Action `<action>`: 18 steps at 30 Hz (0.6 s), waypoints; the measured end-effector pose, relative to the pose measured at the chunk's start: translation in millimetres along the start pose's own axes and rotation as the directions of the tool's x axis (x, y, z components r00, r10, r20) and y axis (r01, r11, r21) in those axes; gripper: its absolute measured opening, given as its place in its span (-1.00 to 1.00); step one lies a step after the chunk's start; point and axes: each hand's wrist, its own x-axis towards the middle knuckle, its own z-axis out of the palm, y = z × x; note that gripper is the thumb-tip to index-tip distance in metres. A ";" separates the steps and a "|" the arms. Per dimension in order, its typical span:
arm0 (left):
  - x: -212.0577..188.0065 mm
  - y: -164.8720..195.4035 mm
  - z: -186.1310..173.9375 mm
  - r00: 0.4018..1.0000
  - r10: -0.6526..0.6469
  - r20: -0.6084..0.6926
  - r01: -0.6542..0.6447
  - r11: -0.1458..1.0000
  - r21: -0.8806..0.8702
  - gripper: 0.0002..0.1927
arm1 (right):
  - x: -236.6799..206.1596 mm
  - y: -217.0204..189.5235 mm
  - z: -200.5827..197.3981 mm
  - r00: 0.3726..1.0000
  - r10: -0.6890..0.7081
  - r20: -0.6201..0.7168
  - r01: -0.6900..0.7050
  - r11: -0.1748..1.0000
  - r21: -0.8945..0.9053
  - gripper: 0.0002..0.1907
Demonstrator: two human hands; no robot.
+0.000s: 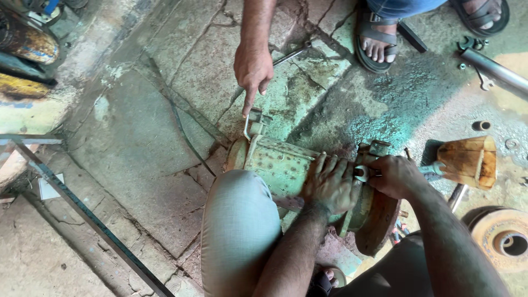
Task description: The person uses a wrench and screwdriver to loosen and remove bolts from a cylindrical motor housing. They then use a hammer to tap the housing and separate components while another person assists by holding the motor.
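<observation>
Left hand (329, 184) spread flat on top of the green motor housing (280, 165), which is lying on the cracked stone floor (137, 137) between the knees. Right hand (395, 176) clamped round what looks like a wrench (363, 174) at the rusty flange end (377, 223). Co-worker's hand (252, 69) pointing a finger down at the bracket (253, 122) on the far end

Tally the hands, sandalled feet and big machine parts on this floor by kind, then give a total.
Hands: 3 (left hand, right hand, another person's hand)
Sandalled feet: 2 (near sandal, far sandal)
Green motor housing: 1
Rusty disc: 1
Total: 7
</observation>
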 end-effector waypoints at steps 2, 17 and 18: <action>-0.4 0.1 1.7 1.000 -0.008 -0.001 0.008 1.000 -0.024 -0.23 | 2.4 2.6 -0.8 1.000 -0.006 0.007 0.006 1.000 -0.016 -0.59; -3.4 5.8 -5.9 1.000 0.004 0.001 -0.004 1.000 -0.002 -0.20 | -25.8 -2.3 -22.9 0.978 -0.090 -0.190 0.121 0.979 0.163 -0.81; -2.6 5.2 -4.1 0.999 0.019 -0.033 -0.019 1.000 0.003 -0.20 | -34.9 1.2 -27.1 0.940 -0.046 -0.338 0.125 0.968 0.217 -0.76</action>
